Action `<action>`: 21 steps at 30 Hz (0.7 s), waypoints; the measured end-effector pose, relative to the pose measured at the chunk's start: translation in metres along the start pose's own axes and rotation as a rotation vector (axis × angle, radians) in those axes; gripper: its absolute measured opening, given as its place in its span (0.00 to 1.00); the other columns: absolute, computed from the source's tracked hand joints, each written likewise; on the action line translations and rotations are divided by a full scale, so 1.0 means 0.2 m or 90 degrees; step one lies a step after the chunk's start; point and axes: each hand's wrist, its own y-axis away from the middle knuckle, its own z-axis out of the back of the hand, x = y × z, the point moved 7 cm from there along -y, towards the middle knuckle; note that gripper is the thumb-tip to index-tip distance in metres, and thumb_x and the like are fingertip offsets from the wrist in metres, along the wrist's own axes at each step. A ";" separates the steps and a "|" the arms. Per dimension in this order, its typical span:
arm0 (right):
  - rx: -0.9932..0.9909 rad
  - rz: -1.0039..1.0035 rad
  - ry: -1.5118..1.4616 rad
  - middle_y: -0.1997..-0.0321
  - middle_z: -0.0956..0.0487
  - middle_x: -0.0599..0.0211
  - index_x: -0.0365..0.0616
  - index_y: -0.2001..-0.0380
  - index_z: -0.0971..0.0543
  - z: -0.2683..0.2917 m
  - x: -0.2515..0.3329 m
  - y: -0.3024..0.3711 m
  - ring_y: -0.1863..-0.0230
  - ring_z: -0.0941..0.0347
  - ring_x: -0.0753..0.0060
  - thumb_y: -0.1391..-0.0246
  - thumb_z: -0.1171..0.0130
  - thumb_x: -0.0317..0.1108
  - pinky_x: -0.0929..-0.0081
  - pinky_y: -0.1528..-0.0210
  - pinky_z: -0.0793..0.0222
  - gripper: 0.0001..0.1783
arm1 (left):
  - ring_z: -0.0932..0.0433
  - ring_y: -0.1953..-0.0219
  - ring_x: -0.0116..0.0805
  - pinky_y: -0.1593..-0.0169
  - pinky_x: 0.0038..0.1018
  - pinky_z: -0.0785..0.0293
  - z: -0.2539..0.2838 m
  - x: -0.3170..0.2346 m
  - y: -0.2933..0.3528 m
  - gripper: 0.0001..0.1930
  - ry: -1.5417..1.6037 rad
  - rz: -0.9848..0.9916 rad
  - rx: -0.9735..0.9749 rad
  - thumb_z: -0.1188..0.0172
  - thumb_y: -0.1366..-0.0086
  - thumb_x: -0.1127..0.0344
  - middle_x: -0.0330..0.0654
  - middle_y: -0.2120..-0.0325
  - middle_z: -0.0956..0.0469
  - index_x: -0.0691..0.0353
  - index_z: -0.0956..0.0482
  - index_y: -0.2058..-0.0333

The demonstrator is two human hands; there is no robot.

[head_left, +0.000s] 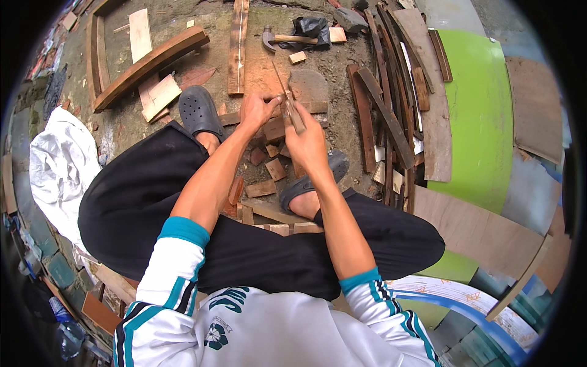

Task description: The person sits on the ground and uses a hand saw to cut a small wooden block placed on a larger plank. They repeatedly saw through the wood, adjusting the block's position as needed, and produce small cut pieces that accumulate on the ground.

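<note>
My right hand (306,139) is closed round the wooden handle of a handsaw (296,117). Its narrow blade points away from me, tilted to the left. Beside the blade, my left hand (257,112) is closed, with thumb and fingertips pinched together; what lies between them is too small to make out. A wooden strip (316,108) runs crosswise beneath both hands, partly covered by them. Small cut wood blocks (276,169) lie just below, between my feet.
A hammer (296,39) lies ahead near a black plastic bag (312,28). At left are a wooden frame (153,67) and a white cloth (61,168). Long wood strips (386,116) are piled at right, beside a green panel (480,110). A plank (238,49) lies ahead.
</note>
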 end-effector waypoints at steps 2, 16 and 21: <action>0.077 0.018 -0.010 0.50 0.20 0.35 0.40 0.33 0.32 0.16 0.14 0.40 0.48 0.22 0.37 0.46 0.48 0.22 0.58 0.48 0.25 0.34 | 0.14 0.58 0.46 0.54 0.38 0.22 0.02 0.08 0.00 0.21 0.003 0.015 -0.018 0.33 0.39 0.45 0.47 0.62 0.13 0.53 0.11 0.56; 0.024 -0.087 -0.020 0.49 0.21 0.32 0.36 0.36 0.30 -0.04 -0.15 -0.18 0.47 0.24 0.33 0.46 0.45 0.30 0.55 0.44 0.28 0.32 | 0.14 0.61 0.46 0.55 0.40 0.21 -0.08 -0.06 -0.06 0.19 -0.104 0.010 0.045 0.33 0.40 0.45 0.45 0.64 0.13 0.47 0.11 0.56; 0.103 -0.042 -0.092 0.52 0.18 0.38 0.40 0.30 0.35 0.32 0.05 0.82 0.52 0.18 0.39 0.49 0.48 0.18 0.63 0.49 0.24 0.39 | 0.14 0.58 0.45 0.54 0.39 0.21 0.02 0.03 -0.05 0.20 -0.053 -0.008 0.000 0.33 0.39 0.45 0.46 0.62 0.13 0.52 0.11 0.57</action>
